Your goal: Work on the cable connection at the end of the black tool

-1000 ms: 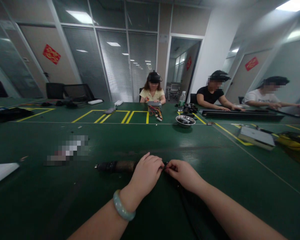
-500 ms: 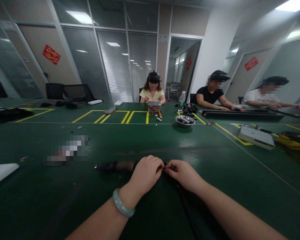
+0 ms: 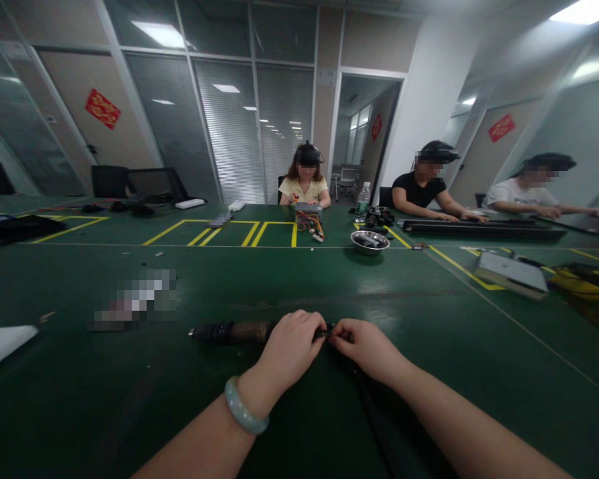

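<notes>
An electric screwdriver (image 3: 247,332) with a dark, worn barrel lies sideways on the green table, its metal tip pointing left. Wrapped over its rear end is my left hand (image 3: 292,346), closed, with a pale bangle (image 3: 246,407) at the wrist. My right hand (image 3: 363,347) is closed in a pinch on the end of a black cable (image 3: 362,382), right at the back of the screwdriver. A bit of metal glints between the two sets of fingertips; whether cable end and screwdriver are joined is hidden. From my right hand the cable runs down toward the table's near edge.
A metal bowl (image 3: 370,243) of dark parts stands ahead, near a water bottle (image 3: 363,201). A flat grey box (image 3: 512,273) and a yellow-black bundle (image 3: 586,289) lie right. A white object (image 3: 4,346) is at left. Three people sit across the table.
My fingertips have shifted slightly, and more of the small metal part shows between my hands. The screwdriver and my arms stay almost where they were.
</notes>
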Demonstrator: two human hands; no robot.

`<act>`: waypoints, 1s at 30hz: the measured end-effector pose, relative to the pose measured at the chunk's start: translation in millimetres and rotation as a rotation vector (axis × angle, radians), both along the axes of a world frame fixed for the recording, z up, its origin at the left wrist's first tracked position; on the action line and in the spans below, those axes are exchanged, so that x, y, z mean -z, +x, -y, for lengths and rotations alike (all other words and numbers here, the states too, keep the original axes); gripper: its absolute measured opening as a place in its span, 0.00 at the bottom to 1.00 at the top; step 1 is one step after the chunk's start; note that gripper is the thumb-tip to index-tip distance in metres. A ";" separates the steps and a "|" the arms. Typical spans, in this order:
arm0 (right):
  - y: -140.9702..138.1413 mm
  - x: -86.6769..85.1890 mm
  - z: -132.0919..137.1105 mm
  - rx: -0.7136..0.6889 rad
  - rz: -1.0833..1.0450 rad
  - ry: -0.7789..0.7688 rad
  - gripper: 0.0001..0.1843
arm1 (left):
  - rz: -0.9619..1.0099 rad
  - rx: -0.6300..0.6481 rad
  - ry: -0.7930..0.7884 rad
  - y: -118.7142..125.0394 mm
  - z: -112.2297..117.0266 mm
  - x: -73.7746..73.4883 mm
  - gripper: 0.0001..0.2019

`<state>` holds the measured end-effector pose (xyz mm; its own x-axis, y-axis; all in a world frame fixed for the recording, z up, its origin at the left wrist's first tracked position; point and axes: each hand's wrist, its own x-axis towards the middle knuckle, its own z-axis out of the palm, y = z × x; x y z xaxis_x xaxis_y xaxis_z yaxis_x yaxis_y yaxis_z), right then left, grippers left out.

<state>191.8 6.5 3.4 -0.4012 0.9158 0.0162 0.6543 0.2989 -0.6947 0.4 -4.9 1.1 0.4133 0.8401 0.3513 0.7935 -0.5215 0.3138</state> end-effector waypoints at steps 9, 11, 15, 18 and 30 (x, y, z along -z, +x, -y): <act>-0.4 0.4 -1.1 0.000 0.028 0.035 0.09 | -0.002 0.051 -0.002 -1.0 -2.6 1.3 0.03; -0.3 1.0 -1.0 0.004 0.030 0.043 0.09 | -0.006 0.056 0.000 -0.7 -2.5 0.3 0.04; -0.5 2.4 -1.3 0.013 0.041 0.042 0.10 | -0.025 0.063 0.000 0.1 -1.8 -2.7 0.04; -0.3 3.1 -1.6 0.009 0.030 0.031 0.09 | -0.026 0.068 0.002 0.2 -1.6 -4.3 0.05; -1.5 -1.9 1.1 0.005 0.049 0.030 0.09 | -0.043 0.027 -0.001 1.7 -2.2 -4.0 0.02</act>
<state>190.2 5.4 5.3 -0.3975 0.9173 0.0247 0.6886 0.3160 -0.6526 2.1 -2.7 5.1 0.4508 0.8285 0.3321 0.7916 -0.5430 0.2802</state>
